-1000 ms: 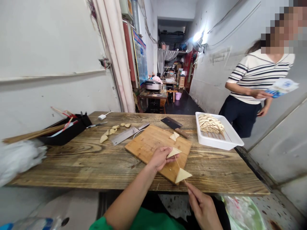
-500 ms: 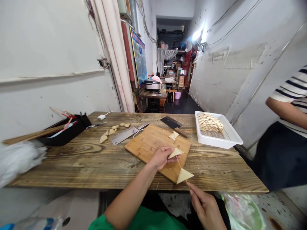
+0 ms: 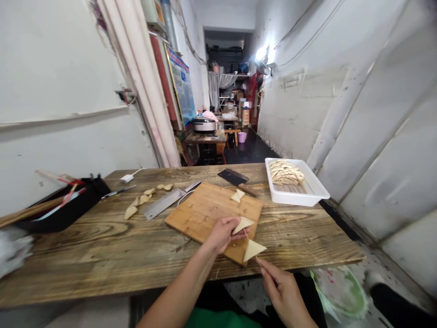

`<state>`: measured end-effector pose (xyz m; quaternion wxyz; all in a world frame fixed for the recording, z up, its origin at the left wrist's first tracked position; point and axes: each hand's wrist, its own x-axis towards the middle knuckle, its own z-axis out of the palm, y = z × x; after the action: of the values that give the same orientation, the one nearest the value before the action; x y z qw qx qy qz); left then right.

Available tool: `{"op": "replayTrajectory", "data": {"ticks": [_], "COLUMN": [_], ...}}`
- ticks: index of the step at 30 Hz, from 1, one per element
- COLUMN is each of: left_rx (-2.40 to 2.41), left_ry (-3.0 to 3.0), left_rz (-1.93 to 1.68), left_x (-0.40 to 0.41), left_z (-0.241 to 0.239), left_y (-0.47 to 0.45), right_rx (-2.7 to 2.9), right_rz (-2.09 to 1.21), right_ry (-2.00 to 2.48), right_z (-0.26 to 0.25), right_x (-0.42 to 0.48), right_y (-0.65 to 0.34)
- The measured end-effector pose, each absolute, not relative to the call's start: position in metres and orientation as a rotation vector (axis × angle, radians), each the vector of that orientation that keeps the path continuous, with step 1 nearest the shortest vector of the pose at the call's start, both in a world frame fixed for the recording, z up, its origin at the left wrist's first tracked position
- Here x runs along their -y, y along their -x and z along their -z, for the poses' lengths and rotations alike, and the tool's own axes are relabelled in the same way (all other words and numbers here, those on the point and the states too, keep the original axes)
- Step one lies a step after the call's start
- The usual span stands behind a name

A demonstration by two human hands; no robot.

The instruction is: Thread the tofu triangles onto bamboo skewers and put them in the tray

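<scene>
My left hand (image 3: 222, 232) is closed on a pale triangular piece (image 3: 242, 224) over the near edge of a wooden cutting board (image 3: 211, 210). My right hand (image 3: 283, 291) pinches the lower end of a thin bamboo skewer (image 3: 251, 249) below the table edge. The skewer runs up through a second triangular piece (image 3: 253, 249) to the piece in my left hand. Two more triangles (image 3: 237, 196) lie on the board's far side.
A white tray (image 3: 316, 191) of finished skewers stands at the right end of the wooden table (image 3: 102, 246). Two cleavers (image 3: 164, 203) (image 3: 235, 178), dough scraps (image 3: 138, 203) and a black bin of sticks (image 3: 61, 209) lie behind. A green-lined bin (image 3: 341, 291) sits on the floor.
The person in the striped top has left the view on the right. My view has swung right and down a little. Both hands keep their hold on the skewer and triangle.
</scene>
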<state>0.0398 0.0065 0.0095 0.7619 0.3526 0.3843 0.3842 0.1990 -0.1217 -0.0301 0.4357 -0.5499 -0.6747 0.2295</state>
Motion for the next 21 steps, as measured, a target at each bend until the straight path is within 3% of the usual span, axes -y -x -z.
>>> {"op": "replayTrajectory", "data": {"ticks": [15,21], "left_rx": [-0.859,-1.311], "left_ry": [-0.885,-1.642], "left_rz": [-0.73,-0.961], "left_x": [0.001,-0.073], "left_z": [0.001,0.001], "left_y": [-0.058,-0.049], "right_rx": [1.6,1.519], "right_rz": [-0.433,-0.379], "right_ry": [1.325,1.402], "right_z": [0.036,0.05], "right_x": [0.105,0.1], "right_y": [-0.194,-0.206]}}
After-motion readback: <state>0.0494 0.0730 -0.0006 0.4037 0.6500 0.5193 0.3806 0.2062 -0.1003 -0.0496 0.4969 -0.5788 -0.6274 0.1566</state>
